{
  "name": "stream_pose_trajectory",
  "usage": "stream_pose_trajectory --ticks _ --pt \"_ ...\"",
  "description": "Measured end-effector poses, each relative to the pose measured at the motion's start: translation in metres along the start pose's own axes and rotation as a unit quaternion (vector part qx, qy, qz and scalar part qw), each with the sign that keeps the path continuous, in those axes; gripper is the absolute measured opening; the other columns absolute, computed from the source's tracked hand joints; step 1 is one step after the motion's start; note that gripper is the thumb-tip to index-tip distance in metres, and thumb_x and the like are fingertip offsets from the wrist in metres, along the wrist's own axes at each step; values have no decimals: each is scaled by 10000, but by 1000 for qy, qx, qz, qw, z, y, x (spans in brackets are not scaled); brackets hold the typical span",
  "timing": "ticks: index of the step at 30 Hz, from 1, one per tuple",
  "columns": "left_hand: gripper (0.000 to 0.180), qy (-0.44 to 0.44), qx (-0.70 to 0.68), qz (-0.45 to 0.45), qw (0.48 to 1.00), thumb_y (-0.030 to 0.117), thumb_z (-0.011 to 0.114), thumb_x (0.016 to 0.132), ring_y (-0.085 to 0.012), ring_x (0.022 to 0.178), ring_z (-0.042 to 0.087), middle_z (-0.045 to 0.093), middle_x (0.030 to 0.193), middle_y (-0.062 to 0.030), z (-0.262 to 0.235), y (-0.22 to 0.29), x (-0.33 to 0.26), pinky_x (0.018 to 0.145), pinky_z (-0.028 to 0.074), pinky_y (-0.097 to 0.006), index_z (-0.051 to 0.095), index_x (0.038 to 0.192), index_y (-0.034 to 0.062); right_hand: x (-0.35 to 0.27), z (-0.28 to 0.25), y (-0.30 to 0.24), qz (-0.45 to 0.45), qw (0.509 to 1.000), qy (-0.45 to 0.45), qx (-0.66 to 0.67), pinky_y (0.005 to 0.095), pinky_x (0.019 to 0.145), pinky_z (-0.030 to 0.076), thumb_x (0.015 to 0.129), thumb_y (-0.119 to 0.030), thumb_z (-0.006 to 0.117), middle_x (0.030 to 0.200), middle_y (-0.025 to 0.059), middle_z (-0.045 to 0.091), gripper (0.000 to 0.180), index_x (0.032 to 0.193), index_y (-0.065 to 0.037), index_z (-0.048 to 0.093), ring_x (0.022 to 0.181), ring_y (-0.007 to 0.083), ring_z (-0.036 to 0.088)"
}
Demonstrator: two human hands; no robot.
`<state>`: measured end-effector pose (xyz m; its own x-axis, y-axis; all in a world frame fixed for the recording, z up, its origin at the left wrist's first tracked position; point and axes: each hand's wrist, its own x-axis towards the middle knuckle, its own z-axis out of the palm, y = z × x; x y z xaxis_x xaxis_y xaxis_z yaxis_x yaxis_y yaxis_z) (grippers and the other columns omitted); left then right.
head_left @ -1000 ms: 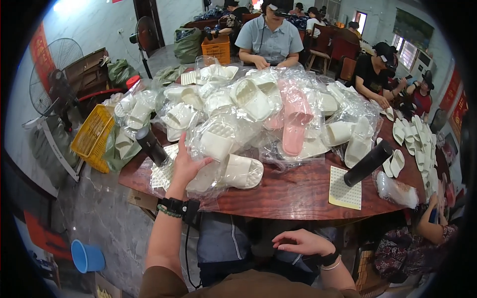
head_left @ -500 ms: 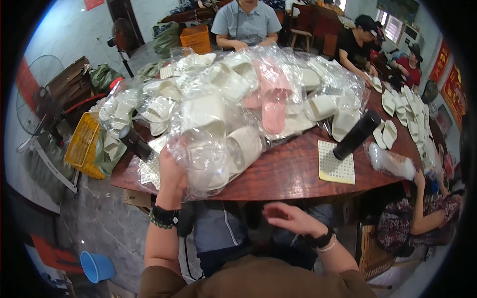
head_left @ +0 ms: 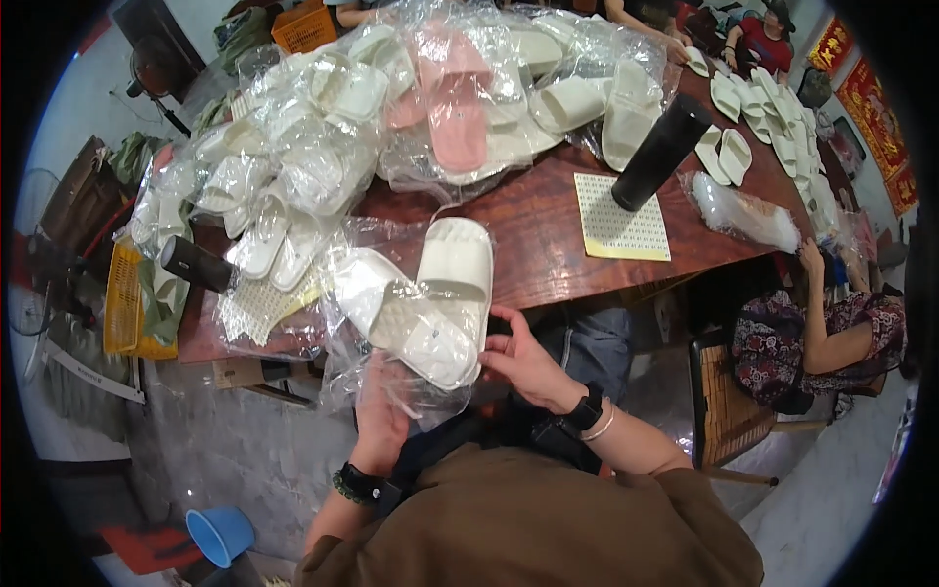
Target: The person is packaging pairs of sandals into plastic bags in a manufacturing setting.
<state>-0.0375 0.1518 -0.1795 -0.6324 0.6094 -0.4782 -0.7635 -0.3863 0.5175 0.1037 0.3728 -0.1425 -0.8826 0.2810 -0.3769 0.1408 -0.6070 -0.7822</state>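
Here, left hand (head_left: 380, 416) and right hand (head_left: 523, 360) both gripped clear plastic bag of white slippers (head_left: 425, 303), near edge of wooden surface (head_left: 548, 245).

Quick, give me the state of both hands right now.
Left hand: closed on the clear plastic bag holding the white slippers.
Right hand: gripping the end of the same bagged slippers.
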Motion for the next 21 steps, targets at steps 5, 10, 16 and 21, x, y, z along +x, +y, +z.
stream_pose_trajectory --ticks 5,10,16,21 --pt "477 22 180 56 982 227 597 1025 -201 1063 644 643 1169 -92 21 1 -18 888 526 -360 450 1458 93 2 -21 2 -178 968 82 -159 240 739 509 922 28 587 1050 76 629 654 1485 -59 265 830 101 615" --pt "598 -49 234 -11 971 146 606 999 -256 1193 604 598 1317 -142 37 -8 -29 961 515 -406 341 1535 117 -12 -54 -29 -231 876 213 -367 281 674 506 918 13 576 807 60 633 474 1373 -31 450 701 114 615" --pt "627 -148 241 -73 956 119 598 994 -297 1270 575 563 1391 -185 57 -33 -16 992 515 -437 309 1549 102 -27 -71 -46 -236 863 246 -372 313 693 518 879 38 563 836 110 646 418 1290 -30 527 710 205 643" --pt "558 -158 275 -112 942 231 562 1030 -324 1162 650 627 1316 -225 68 -35 2 983 526 -417 364 1534 95 -84 -34 -78 -433 723 135 -521 354 795 549 836 50 568 1004 127 687 372 1198 -30 603 885 311 673"
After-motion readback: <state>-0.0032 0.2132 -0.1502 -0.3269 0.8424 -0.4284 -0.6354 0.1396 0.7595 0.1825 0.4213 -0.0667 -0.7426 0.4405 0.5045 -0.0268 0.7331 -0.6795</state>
